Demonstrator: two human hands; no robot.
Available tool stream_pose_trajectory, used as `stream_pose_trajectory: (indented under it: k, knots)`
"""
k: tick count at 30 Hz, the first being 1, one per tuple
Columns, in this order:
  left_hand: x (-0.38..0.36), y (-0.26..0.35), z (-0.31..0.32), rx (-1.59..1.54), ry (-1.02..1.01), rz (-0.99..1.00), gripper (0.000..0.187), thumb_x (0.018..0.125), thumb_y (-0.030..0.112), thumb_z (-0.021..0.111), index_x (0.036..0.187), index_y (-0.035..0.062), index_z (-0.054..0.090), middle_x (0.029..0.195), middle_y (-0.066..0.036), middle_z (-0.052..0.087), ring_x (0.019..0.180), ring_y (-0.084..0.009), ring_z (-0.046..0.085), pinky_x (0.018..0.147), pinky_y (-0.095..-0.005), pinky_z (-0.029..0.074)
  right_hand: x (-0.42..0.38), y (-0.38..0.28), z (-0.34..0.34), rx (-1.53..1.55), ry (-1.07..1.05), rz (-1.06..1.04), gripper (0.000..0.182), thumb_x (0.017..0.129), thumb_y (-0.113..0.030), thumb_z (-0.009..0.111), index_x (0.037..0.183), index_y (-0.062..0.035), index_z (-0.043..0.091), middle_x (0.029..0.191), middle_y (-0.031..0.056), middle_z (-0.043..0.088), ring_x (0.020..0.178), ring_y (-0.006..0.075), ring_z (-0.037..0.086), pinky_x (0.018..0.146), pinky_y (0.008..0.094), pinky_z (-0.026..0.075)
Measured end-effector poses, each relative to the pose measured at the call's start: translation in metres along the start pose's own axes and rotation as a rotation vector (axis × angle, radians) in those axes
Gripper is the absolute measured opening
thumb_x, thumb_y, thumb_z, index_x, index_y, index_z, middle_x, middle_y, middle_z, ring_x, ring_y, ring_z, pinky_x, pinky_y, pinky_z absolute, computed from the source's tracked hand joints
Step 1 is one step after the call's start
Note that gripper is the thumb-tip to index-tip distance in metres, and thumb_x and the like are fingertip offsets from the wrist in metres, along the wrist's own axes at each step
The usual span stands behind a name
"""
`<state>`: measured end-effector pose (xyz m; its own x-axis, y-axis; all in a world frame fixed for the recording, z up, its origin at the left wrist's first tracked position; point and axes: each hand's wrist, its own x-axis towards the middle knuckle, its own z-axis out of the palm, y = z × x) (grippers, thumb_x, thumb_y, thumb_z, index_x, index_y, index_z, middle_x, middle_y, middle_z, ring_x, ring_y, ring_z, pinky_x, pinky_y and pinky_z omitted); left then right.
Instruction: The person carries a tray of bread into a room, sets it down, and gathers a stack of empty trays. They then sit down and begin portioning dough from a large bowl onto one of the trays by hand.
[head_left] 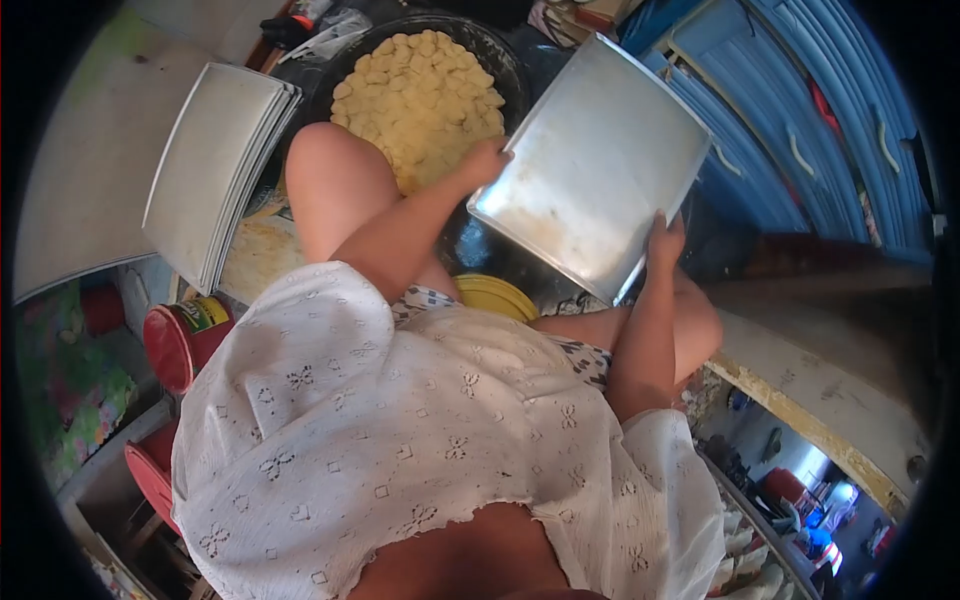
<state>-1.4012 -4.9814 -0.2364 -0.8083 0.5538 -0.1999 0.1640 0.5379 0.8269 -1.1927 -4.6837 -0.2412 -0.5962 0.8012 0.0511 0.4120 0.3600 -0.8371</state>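
A metal baking tray [600, 150] is held up at a tilt in front of me, with light brown stains on its flat surface. My left hand [487, 162] grips its left edge, thumb over the rim. Lower on the opposite edge, my right hand [665, 242] is closed around the rim. Close by my left hand, a big dark basin [522, 95] holds many pale yellow dough pieces [420, 90]. Between my legs, below the tray, a yellow round container [497, 297] shows in part.
Several similar trays [205, 165] are stacked on the left. Beside them stand a red bucket with a yellow label [172, 345] and another red container [152, 470]. Blue plastic drawers [745, 120] rise on the right. A worn wooden ledge [800, 400] runs along the lower right.
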Motion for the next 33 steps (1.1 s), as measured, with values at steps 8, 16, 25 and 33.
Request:
stream_pose_trajectory:
  k: [8, 16, 25, 33]
  knots:
    - [0.002, -0.008, -0.004, -0.121, -0.147, 0.097, 0.04, 0.071, 0.013, 0.065, 0.106, -0.0024, 0.054, 0.088, -0.016, 0.062, 0.078, -0.023, 0.059, 0.07, -0.0319, 0.045, -0.01, -0.035, -0.002, 0.022, 0.114, 0.05, 0.043, 0.081, -0.014, 0.054, 0.118, 0.0064, 0.046, 0.11, 0.0219, 0.055, 0.098, 0.028, 0.057, 0.082, 0.0323, 0.043]
    - [0.0, 0.004, -0.004, 0.025, -0.047, 0.203, 0.044, 0.067, 0.013, 0.068, 0.106, -0.0019, 0.054, 0.083, -0.018, 0.062, 0.076, -0.0255, 0.06, 0.071, -0.033, 0.045, -0.005, -0.012, -0.003, -0.203, 0.124, -0.05, 0.046, 0.081, -0.016, 0.054, 0.121, 0.0046, 0.044, 0.11, 0.024, 0.054, 0.1, 0.0328, 0.054, 0.085, 0.0355, 0.041]
    - [-0.032, 0.047, -0.005, 0.453, 0.059, 0.221, 0.064, 0.077, 0.025, 0.06, 0.13, 0.0049, 0.032, 0.137, -0.017, 0.026, 0.123, -0.0313, 0.031, 0.099, -0.0421, 0.027, -0.019, -0.083, 0.042, -0.642, -0.021, -0.497, 0.061, 0.08, -0.029, 0.055, 0.13, -0.0024, 0.034, 0.132, 0.0209, 0.033, 0.122, 0.0346, 0.032, 0.1, 0.0494, 0.022]
    - [0.039, 0.055, 0.025, 0.77, 0.037, 0.55, 0.06, 0.087, 0.044, 0.039, 0.133, 0.0059, 0.03, 0.141, -0.009, 0.024, 0.132, -0.0252, 0.017, 0.106, -0.0445, 0.012, -0.027, -0.092, 0.103, -0.81, -0.208, -0.437, 0.065, 0.086, -0.048, 0.034, 0.135, -0.0064, 0.025, 0.141, 0.0154, 0.02, 0.132, 0.0302, 0.015, 0.103, 0.0548, 0.003]
